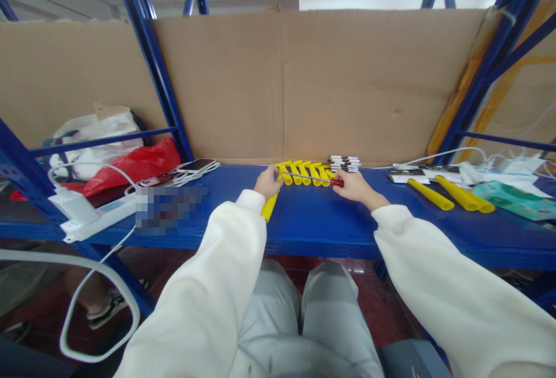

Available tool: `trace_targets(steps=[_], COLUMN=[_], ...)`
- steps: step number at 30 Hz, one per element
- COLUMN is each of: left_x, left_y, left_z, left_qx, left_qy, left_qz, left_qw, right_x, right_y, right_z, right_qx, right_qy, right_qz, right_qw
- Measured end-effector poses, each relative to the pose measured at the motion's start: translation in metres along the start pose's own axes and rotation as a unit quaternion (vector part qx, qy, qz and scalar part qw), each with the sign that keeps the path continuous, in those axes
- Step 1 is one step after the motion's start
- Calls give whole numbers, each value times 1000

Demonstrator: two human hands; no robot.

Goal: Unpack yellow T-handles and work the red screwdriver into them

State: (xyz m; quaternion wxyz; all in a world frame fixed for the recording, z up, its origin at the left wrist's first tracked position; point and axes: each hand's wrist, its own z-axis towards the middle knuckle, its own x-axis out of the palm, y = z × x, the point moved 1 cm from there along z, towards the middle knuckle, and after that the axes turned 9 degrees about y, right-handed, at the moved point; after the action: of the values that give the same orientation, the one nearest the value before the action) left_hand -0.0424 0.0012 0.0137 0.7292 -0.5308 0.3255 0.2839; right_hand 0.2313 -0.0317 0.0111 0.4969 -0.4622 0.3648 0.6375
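My right hand (351, 186) is closed round the red handle of a screwdriver (310, 177), whose long metal shaft points left across the yellow tubes. The shaft's tip ends close to the fingers of my left hand (264, 182), which are closed. A yellow tube (270, 206) slants down from those fingers toward the table edge, its upper end hidden by the hand. Behind the shaft lies a row of several yellow tubes (306, 173), side by side, open ends toward me. Just past my right hand, small black-and-white packs (344, 162) are stacked at the cardboard.
More yellow tubes (460, 194) lie at the right by a green packet (510, 199) and white cables. A power strip (104, 216), a phone (198, 165) and a red bag (136, 167) are at the left. A cardboard sheet (347, 83) stands behind the blue table (325, 216).
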Motion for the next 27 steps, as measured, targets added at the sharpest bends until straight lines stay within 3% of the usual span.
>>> trace_targets(steps=[27], left_x=[-1], left_y=[-3], left_z=[-2], left_qx=[6], left_qy=[-2], left_qz=[8], left_qw=[1000], right_x=[-1], right_y=[3], right_z=[-1], right_qx=[36], right_qy=[25], right_qz=[-10], right_qw=[999])
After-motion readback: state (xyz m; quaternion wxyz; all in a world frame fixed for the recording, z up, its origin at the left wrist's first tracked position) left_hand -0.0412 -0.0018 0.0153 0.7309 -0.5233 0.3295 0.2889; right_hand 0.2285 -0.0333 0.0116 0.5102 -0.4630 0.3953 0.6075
